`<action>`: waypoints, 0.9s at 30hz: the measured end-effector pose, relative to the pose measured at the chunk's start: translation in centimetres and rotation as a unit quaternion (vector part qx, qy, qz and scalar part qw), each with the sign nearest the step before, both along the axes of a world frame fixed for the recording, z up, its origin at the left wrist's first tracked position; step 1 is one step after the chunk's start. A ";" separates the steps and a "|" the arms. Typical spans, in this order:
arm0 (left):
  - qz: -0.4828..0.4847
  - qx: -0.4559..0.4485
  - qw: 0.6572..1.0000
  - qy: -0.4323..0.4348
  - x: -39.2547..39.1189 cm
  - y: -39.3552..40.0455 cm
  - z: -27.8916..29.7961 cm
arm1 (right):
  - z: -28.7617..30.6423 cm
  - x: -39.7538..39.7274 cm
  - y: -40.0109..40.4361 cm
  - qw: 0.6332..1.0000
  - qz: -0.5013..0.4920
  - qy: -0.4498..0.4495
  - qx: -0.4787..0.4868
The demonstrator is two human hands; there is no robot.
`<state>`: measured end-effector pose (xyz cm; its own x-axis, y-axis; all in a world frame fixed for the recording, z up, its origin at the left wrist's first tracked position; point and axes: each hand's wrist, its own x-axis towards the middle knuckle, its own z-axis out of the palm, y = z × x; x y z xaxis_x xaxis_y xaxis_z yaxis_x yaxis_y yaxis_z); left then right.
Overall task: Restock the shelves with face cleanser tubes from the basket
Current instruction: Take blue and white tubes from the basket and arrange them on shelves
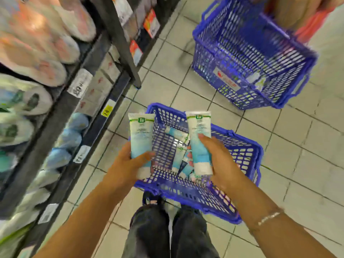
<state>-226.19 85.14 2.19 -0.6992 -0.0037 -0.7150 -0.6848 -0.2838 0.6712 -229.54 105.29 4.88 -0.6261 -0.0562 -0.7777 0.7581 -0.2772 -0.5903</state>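
On my far left the dark metal shelves run away from me, stocked with blurred white, pink, green and blue tubes. The white shelf-edge price tags carry black digits I can't make out for certain, and a small yellow tag seems to read "14".

My left hand is wrapped around a white-and-pale-blue plastic face cleanser tube, thumb across its front low down. The tube stands nearly upright, long axis pointing away from me, white cap at the bottom in my palm and crimped end up. A green band with a small square green logo crosses the top; the lettering beneath is too soft to read.

Directly below both hands sits the blue plastic mesh shopping basket on the pale tiled floor, right by my feet, with more tubes of the same kind lying jumbled inside (some show pink or dark ends).

My right hand grips a second identical white-and-blue tube, fingers curled round its lower half, cap down, crimp up, leaning slightly left.

Further off to the right stands a second blue mesh basket bearing a white sticker with a red logo, illegible.
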 end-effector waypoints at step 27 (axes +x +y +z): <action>0.504 -0.060 0.839 0.197 26.9 -6.9 43.5 | 41.6 12.8 -21.1 0.883 0.387 0.126 -0.233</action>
<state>-199.33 78.28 45.65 -0.4789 -0.7908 -0.3813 0.1443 -0.4993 0.8543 -216.75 84.16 46.44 -0.4098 -0.8210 -0.3975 0.6874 0.0085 -0.7262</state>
